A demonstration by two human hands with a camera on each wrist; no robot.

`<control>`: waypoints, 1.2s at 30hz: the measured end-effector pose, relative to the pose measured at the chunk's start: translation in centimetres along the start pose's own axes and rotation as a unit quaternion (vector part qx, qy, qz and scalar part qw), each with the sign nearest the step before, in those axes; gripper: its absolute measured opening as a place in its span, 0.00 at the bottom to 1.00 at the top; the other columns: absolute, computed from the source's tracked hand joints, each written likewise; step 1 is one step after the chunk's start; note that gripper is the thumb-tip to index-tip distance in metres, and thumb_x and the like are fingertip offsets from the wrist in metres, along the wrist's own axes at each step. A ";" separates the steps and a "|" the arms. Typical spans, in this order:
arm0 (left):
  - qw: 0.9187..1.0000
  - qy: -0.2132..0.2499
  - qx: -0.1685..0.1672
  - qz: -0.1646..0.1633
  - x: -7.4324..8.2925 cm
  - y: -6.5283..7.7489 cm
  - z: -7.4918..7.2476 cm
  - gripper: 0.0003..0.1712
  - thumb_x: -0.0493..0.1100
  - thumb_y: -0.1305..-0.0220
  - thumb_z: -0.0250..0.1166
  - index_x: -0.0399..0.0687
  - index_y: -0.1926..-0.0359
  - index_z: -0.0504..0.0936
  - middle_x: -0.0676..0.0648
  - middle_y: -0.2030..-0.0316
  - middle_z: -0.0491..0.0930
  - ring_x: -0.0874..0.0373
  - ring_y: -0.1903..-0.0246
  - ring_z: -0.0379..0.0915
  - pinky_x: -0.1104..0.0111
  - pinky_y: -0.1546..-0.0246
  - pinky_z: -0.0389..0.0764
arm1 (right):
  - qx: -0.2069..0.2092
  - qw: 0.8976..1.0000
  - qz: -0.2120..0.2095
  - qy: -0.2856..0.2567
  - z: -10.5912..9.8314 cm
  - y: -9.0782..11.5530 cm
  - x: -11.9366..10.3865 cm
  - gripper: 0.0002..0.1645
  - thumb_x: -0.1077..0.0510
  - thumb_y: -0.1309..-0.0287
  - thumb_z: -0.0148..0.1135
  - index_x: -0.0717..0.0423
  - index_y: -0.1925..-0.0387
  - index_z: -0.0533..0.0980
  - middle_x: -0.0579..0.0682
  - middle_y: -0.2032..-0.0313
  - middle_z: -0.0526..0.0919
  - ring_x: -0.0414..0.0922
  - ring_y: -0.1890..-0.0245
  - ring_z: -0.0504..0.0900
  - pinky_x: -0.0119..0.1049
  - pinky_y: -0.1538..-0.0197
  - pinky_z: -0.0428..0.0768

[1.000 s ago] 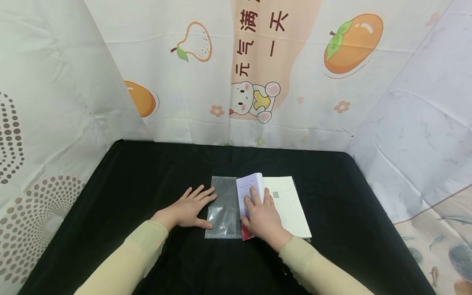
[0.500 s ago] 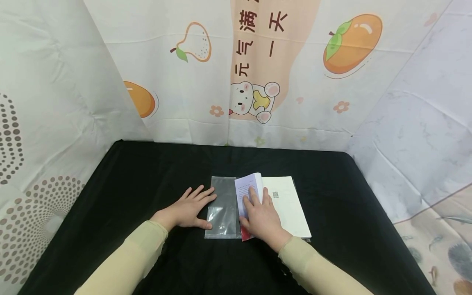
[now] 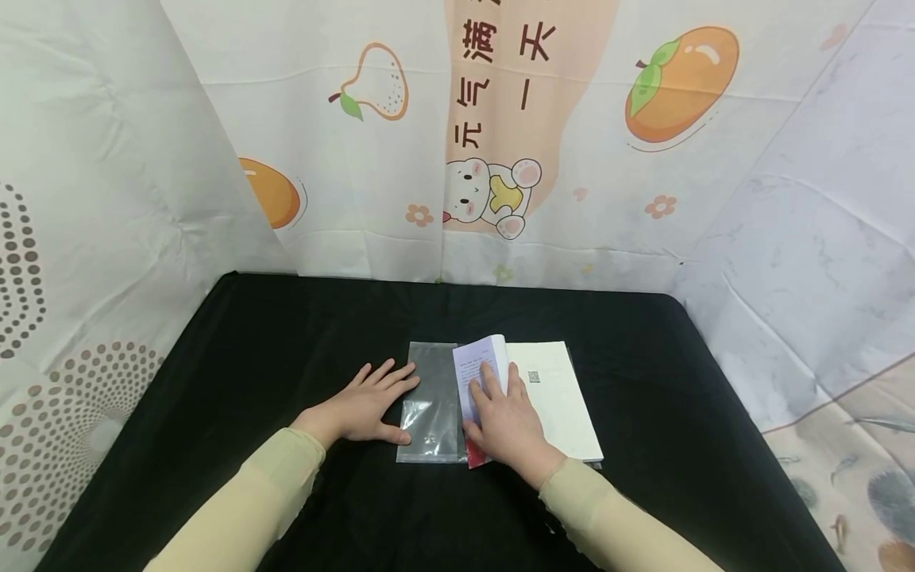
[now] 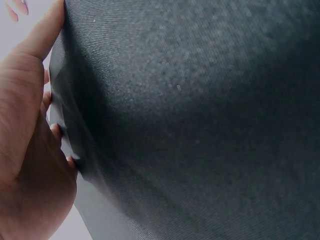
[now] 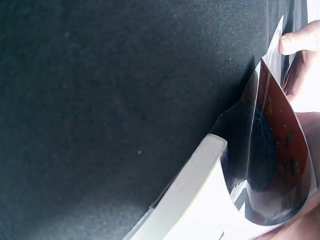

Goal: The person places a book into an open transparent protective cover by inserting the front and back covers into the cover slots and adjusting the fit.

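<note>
One book [image 3: 565, 409] lies flat near the middle of the table, its white face up with a small square code [image 3: 534, 377] printed near its upper left. Along its left side a lilac flap [image 3: 474, 355] bearing lines of small print is folded over to the left, and a red corner [image 3: 476, 455] shows at its near end. In the right wrist view the flap bends up in a loop beside the thick block of pages. The right hand [image 3: 509, 421] rests on the flap, fingers extended and slightly apart, gripping nothing.

Left of the flap a clear plastic sheet [image 3: 431, 405] lies flat, catching the light in its lower half; its right edge runs under the flap. The left hand [image 3: 368, 405] has its fingers spread wide, the tips of some fingers and the thumb resting on the sheet's left edge.

Pale yellow sleeves [image 3: 268, 481] cover both forearms. Black cloth [image 3: 400, 516] covers the table [image 3: 314, 318], with a fruit-printed white curtain [image 3: 286, 103] behind.
</note>
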State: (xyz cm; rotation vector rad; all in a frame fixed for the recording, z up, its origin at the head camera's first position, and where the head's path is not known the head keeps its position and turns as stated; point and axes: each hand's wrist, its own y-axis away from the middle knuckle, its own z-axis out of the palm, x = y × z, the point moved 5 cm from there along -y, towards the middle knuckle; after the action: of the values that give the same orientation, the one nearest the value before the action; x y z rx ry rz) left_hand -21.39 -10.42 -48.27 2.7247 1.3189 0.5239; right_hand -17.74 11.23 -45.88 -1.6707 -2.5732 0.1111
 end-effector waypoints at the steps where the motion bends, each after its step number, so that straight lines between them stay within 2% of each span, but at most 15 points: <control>1: 1.000 -0.001 0.000 -0.001 0.0 0.0 0.0 0.56 0.78 0.48 0.57 0.58 0.26 0.53 0.52 0.25 0.44 0.47 0.27 0.32 0.42 0.31 0.41 | -0.001 1.000 0.000 0.000 0.0 0.0 0.0 0.39 0.39 0.46 0.64 0.56 0.39 0.72 0.63 0.32 0.62 0.74 0.36 0.54 0.63 0.36 0.63; 14: 1.000 -0.001 -0.005 -0.006 -0.1 -0.1 0.1 0.56 0.79 0.49 0.56 0.60 0.25 0.52 0.53 0.24 0.42 0.48 0.27 0.31 0.43 0.31 0.40 | -0.016 0.999 0.025 -0.019 -0.5 -0.4 0.2 0.40 0.37 0.47 0.64 0.51 0.37 0.70 0.61 0.33 0.62 0.74 0.37 0.55 0.70 0.39 0.59; 19: 1.000 -0.001 -0.006 -0.006 -0.2 -0.1 0.1 0.56 0.79 0.49 0.56 0.60 0.25 0.52 0.53 0.24 0.42 0.48 0.27 0.30 0.43 0.31 0.40 | -0.016 0.999 0.038 0.006 -1.0 -0.8 0.5 0.40 0.36 0.49 0.61 0.47 0.36 0.70 0.61 0.34 0.61 0.74 0.35 0.51 0.73 0.39 0.56; 27: 1.000 -0.005 -0.007 -0.004 -0.2 -0.1 0.2 0.56 0.79 0.48 0.56 0.60 0.25 0.51 0.54 0.24 0.41 0.48 0.27 0.30 0.43 0.31 0.40 | -0.003 0.999 0.030 0.034 -1.5 -1.6 0.8 0.41 0.26 0.49 0.59 0.49 0.44 0.74 0.62 0.29 0.54 0.72 0.32 0.40 0.69 0.34 0.49; 31: 1.000 -0.007 -0.006 -0.003 -0.3 -0.2 0.3 0.56 0.80 0.49 0.55 0.60 0.25 0.51 0.54 0.24 0.41 0.48 0.27 0.30 0.43 0.31 0.40 | 0.002 0.999 0.022 0.025 -1.5 -1.8 0.9 0.41 0.27 0.49 0.60 0.52 0.44 0.71 0.63 0.30 0.57 0.71 0.32 0.42 0.68 0.34 0.50; 36: 1.000 -0.009 -0.006 -0.003 -0.3 -0.2 0.3 0.56 0.80 0.49 0.54 0.60 0.25 0.51 0.54 0.24 0.41 0.48 0.27 0.30 0.43 0.31 0.40 | -0.013 1.000 0.027 0.008 -1.3 -1.9 1.2 0.43 0.30 0.47 0.60 0.47 0.36 0.68 0.63 0.32 0.59 0.72 0.33 0.48 0.67 0.35 0.54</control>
State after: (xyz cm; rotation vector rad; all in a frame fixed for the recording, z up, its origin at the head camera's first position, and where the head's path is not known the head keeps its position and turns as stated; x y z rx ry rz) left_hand -21.61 -10.56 -48.69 2.7093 1.3139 0.5042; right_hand -19.80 11.55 -44.39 -1.7421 -2.5295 0.0676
